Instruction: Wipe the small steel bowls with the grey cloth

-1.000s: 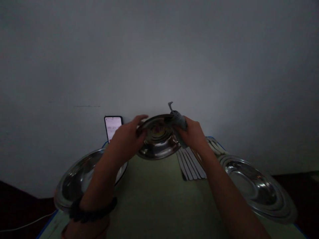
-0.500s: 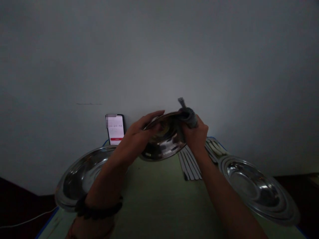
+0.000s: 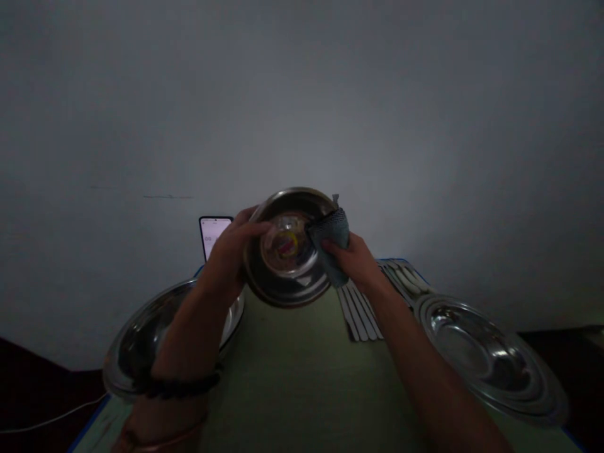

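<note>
The left hand [image 3: 231, 250] grasps a round shallow dish of shiny steel [image 3: 283, 283] by its nine o'clock rim, thumb laid over the inside; the right hand [image 3: 357, 259] is clenched around a folded grey-green cloth [image 3: 333, 242], holding it against the dish at three o'clock. The dish is up above the pale green, blue-edged table [image 3: 302, 377], its hollow tilted towards the wearer. Reckoned from it, a black-framed phone with a lit screen [image 3: 207, 234] stands at nine o'clock, a wide shiny steel basin [image 3: 132, 343] at eight, flat silvery metal strips [image 3: 361, 314] between four and five, slim whitish pieces [image 3: 409, 277] between three and four, and nested shiny steel dishes [image 3: 462, 349] at four
</note>
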Available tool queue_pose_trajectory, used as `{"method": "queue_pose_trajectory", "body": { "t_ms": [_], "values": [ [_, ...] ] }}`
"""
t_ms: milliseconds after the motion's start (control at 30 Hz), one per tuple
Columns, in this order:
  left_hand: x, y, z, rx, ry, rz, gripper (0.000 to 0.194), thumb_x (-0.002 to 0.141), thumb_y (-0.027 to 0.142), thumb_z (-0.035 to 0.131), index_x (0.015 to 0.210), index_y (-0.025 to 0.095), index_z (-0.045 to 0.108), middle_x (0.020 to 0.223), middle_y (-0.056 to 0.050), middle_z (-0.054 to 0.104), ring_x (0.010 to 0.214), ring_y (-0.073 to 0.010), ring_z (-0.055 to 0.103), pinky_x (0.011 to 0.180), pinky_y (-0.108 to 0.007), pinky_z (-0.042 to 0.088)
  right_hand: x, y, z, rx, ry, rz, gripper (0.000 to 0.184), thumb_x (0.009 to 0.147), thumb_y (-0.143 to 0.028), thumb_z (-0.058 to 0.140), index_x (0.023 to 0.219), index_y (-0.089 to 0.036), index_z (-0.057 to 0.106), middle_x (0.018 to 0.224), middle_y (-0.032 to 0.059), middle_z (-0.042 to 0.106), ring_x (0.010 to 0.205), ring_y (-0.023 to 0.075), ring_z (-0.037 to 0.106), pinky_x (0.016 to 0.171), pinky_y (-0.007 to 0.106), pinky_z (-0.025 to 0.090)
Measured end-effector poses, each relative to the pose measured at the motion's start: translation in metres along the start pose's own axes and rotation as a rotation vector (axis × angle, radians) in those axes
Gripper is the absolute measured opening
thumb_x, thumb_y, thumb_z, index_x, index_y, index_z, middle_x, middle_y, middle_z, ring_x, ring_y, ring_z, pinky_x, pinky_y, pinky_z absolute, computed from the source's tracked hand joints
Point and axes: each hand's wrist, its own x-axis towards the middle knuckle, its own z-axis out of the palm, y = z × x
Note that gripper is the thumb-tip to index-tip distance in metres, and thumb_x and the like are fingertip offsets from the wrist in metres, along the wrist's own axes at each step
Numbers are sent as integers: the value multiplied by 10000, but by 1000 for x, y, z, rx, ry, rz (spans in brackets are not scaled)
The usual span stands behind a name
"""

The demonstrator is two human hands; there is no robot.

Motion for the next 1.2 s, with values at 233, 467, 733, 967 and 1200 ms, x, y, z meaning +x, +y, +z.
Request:
{"method": "queue_pose_trajectory", "body": {
  "t_ms": [233, 467, 733, 967, 1200],
  "values": [
    [-6, 4, -9, 364, -396, 22, 307, 798, 349, 648, 1079, 241, 709, 1082, -58, 713, 1026, -256, 646, 920, -363, 501, -10, -28, -5, -539, -24, -408, 149, 771, -317, 652, 826, -179, 661, 766, 35, 672, 714, 191, 614, 669, 327, 471],
    [-11, -1, 7, 299, -332, 0, 342, 806, 399, 632, 1096, 236, 712, 1056, -64, 727, 1020, -278, 655, 920, -408, 499, -15, -19, 7, -694, 205, -759, 365, 782, -326, 631, 1119, -235, 525, 1081, 78, 585, 952, 238, 587, 719, 370, 494],
    [-16, 13, 10, 309, -299, 50, 378, 803, 403, 629, 1129, 223, 691, 1109, -93, 705, 1081, -317, 630, 931, -467, 496, -10, -7, 5, -489, 297, -514, 253, 780, -444, 629, 816, -220, 516, 682, -7, 585, 632, 165, 532, 589, 298, 406],
    [-7, -8, 13, 197, 68, 403, 494, 818, 393, 637, 1301, 343, 546, 1261, -38, 610, 1126, -263, 607, 949, -423, 506, -15, 22, 52, 227, 237, -76, 347, 786, -481, 581, 1024, -228, 575, 1055, 71, 674, 988, 224, 625, 873, 408, 479],
    [1, -22, 12, 105, -81, 354, 658, 776, 314, 693, 1383, 354, 442, 1419, -14, 507, 1253, -276, 521, 1058, -446, 426, -5, 26, 37, 358, 82, 58, 379, 711, -410, 654, 1025, -221, 559, 1051, 80, 682, 943, 228, 643, 835, 412, 500]
  ]
}}
